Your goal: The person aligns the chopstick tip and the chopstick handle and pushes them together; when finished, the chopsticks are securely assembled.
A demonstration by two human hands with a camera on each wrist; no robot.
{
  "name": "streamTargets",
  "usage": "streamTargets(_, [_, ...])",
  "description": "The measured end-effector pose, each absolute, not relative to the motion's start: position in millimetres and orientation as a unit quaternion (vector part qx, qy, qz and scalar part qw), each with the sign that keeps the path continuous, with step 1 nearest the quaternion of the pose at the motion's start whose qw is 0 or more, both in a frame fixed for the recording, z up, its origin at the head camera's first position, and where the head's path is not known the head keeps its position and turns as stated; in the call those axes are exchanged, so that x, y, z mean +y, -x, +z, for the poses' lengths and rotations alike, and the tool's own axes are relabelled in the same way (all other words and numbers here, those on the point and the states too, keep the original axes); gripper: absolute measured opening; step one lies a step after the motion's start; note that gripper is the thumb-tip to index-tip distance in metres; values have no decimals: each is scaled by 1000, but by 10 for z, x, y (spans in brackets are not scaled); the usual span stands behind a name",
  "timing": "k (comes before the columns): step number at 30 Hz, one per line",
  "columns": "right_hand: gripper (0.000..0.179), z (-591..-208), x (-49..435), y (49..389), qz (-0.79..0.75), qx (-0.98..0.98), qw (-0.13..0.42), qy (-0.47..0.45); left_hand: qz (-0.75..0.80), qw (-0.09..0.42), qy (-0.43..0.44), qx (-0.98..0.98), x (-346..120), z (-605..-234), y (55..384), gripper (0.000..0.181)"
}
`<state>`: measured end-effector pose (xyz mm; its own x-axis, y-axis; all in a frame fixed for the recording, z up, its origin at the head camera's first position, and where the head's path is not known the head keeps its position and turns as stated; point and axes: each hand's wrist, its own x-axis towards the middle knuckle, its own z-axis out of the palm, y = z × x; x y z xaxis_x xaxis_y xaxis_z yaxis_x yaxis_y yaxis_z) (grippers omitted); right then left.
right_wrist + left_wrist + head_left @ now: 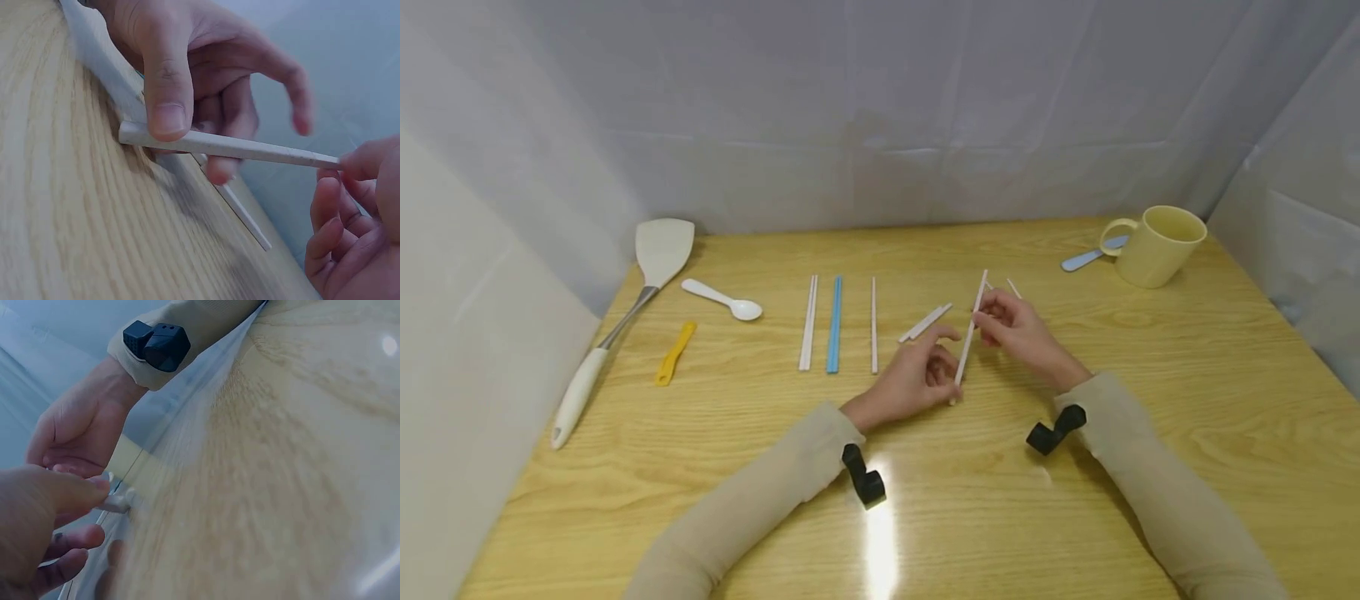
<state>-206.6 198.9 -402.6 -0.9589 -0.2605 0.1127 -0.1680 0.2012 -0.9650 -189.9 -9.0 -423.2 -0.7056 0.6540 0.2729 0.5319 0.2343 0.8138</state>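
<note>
A pale chopstick (967, 342) slants between both hands. My left hand (904, 382) pinches its thick end between thumb and finger, low over the wooden table, with its index finger lifted off. Farther up, my right hand (1018, 335) pinches it near the thin end, as the right wrist view also shows. Behind the left hand, two pale chopsticks (922, 325) lie slanted side by side. The tip of another pale stick (1014, 288) shows beyond the right hand, which hides the rest. Leftward lie a single pale chopstick (874, 325), a blue pair (834, 325) and a white pair (808, 325).
On the left lie a white-headed turner (658, 250), a white spoon (730, 304) and a small yellow utensil (676, 354). A yellow mug (1157, 250) stands at the back right, partly over a light-blue handle (1082, 260). Pale sheeting (880, 125) hangs behind the table.
</note>
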Motion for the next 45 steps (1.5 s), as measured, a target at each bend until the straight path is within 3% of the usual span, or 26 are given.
streamTargets(7, [15, -4035, 1934, 2058, -615, 770, 55, 160, 452, 46, -411, 790, -107, -4205, 1889, 72])
streamTargets(19, [24, -3977, 2138, 2103, -553, 815, 91, 145, 413, 21, -381, 827, -232, -4183, 1988, 74])
streamTargets(29, [22, -3986, 2349, 2177, -492, 866, 44, 78, 382, 2, -324, 865, -501, -4192, 2073, 77])
streamTargets(37, [26, -4061, 2408, 2204, -365, 928, -17, 79, 365, -18, -326, 872, -717, -4210, 2137, 75])
streamTargets(45, [24, -4079, 2452, 2214, -328, 940, -38, 86, 314, -37, -310, 897, -759, -4193, 2173, 74])
